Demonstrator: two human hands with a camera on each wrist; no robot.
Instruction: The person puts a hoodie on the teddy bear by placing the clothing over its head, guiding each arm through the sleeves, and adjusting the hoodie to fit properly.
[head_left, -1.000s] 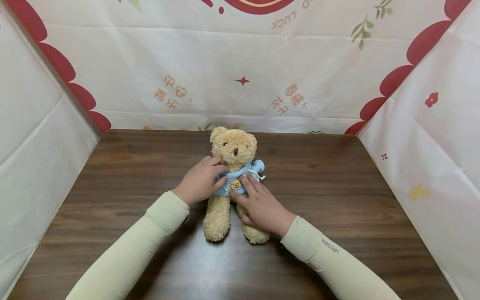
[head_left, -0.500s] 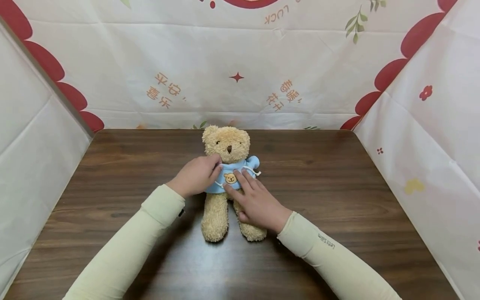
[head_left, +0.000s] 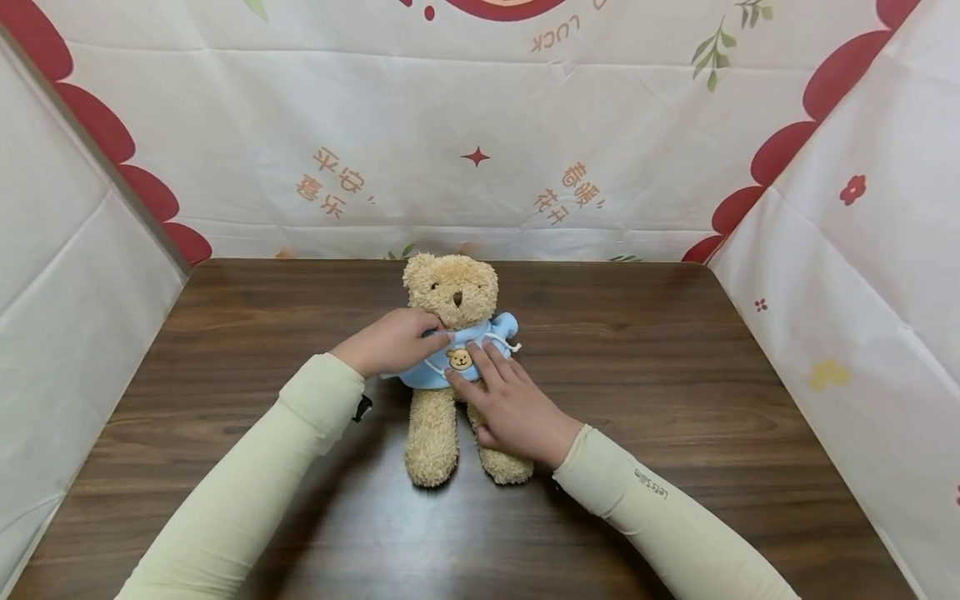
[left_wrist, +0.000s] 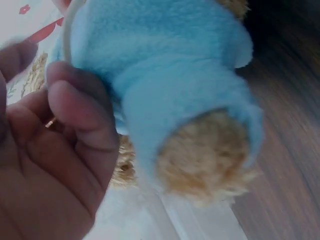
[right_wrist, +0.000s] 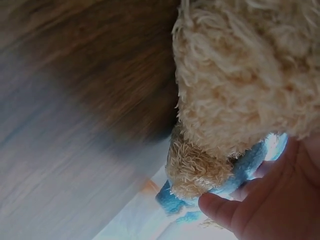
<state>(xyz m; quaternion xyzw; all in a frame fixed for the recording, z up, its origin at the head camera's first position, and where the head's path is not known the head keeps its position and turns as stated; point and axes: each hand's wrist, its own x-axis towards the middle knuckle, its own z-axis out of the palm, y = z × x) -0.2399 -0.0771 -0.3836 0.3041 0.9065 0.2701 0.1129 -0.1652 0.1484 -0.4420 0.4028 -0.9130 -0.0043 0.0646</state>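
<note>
A tan plush teddy bear [head_left: 432, 437] lies face up on the dark wooden table, head toward the back. It wears a light blue sweatshirt [head_left: 420, 377] with a bear-face patch [head_left: 459, 359] and white drawstrings. My left hand [head_left: 390, 340] is at the neckline on the bear's left-hand side in view, pinching the fabric between thumb and curled fingers. In the left wrist view, a furry paw [left_wrist: 205, 152] sticks out of the blue sleeve [left_wrist: 170, 95] beside those fingers. My right hand [head_left: 517, 412] rests with extended fingers on the sweatshirt's lower front and over one leg.
The wooden table [head_left: 675, 400] extends on both sides of the bear. A white printed cloth [head_left: 420, 108] hangs behind it, with white cloth panels at left and right.
My left hand has shifted along the neckline, and the sweatshirt's side has been drawn outward to the left. The right hand stays on the bear. The head view has shifted slightly.
</note>
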